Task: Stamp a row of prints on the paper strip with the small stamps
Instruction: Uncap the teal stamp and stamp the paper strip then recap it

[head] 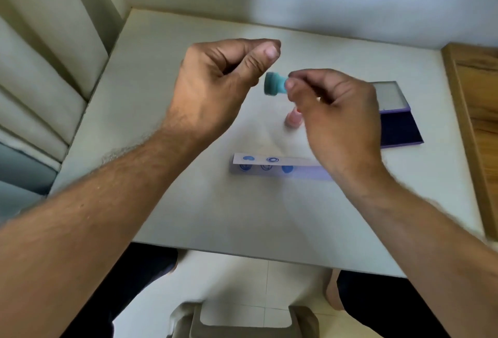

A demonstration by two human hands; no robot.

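Observation:
My right hand (334, 111) pinches a small teal stamp (273, 84) by its handle, its wide end turned toward the left, held in the air above the table. My left hand (218, 86) hovers just left of the stamp with thumb and fingers curled together; I see nothing in it. A white paper strip (272, 166) lies on the table below, bearing several blue prints in two rows. Its right end is hidden under my right wrist. A pink stamp (292, 119) stands on the table, partly behind my right hand.
An open purple ink pad (398, 127) with its lid (388, 95) folded back lies at the right on the white table (161, 122). A wooden panel (474, 95) borders the table's right edge, and cushions (40, 68) lie to the left.

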